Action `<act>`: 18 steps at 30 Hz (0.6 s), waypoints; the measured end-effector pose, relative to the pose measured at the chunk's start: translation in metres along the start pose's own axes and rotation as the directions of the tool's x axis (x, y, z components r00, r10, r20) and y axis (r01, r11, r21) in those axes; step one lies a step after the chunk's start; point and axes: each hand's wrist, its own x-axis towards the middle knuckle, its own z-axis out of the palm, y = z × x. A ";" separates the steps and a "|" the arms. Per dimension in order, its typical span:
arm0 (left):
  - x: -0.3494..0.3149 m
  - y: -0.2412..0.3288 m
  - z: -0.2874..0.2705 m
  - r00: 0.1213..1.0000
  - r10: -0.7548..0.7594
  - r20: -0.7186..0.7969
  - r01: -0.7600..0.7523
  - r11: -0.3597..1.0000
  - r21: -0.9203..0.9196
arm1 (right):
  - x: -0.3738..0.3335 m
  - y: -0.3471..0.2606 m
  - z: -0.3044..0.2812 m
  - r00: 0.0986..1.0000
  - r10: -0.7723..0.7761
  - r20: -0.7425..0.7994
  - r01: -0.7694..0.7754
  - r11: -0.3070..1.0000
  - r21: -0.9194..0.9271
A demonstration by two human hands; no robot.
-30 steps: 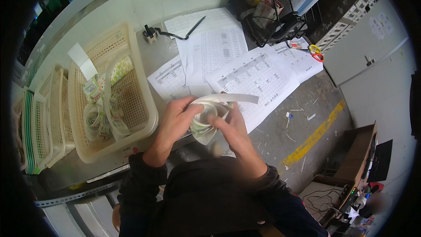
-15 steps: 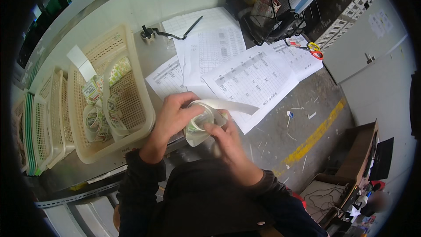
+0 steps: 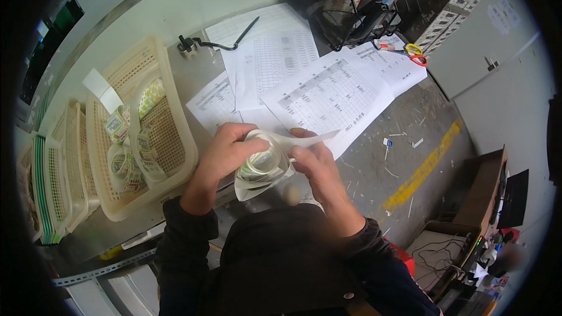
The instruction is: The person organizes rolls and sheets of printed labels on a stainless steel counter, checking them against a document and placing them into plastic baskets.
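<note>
My left hand (image 3: 225,153) is closed around a loosely wound roll of labels (image 3: 263,162), with the thumb inside its open middle. The roll has a white backing strip with green and white print inside. Closed at the roll's right side, my right hand (image 3: 319,164) grips its outer turns between thumb and fingers. From there the strip's free end (image 3: 321,138) sticks out to the right over the printed sheets. The roll is held above the table's front edge. Its lower turns hang loose and apart.
To the left stands a cream plastic basket (image 3: 188,161) with several label rolls (image 3: 121,167), beside other stacked baskets (image 3: 73,158). Printed sheets (image 3: 331,90) lie under a corded pen (image 3: 246,33). Behind are a black wire rack (image 3: 345,38) and scissors (image 3: 417,55).
My right hand has moved from the roll's middle to its outer right side. The roll is turned, its round opening facing up more, and its turns sit looser.
</note>
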 end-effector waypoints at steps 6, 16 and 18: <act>0.000 -0.001 0.002 0.998 0.023 0.065 -0.028 0.997 0.066 | 0.002 -0.001 0.001 0.998 0.027 0.057 -0.019 0.990 -0.137; -0.004 0.006 0.007 0.991 -0.005 0.134 -0.033 0.961 0.276 | 0.002 0.004 0.001 0.991 -0.077 0.111 0.110 0.936 -0.334; -0.005 0.007 0.008 0.991 -0.012 0.135 -0.028 0.957 0.288 | 0.001 0.004 0.002 0.988 -0.105 0.115 0.144 0.903 -0.404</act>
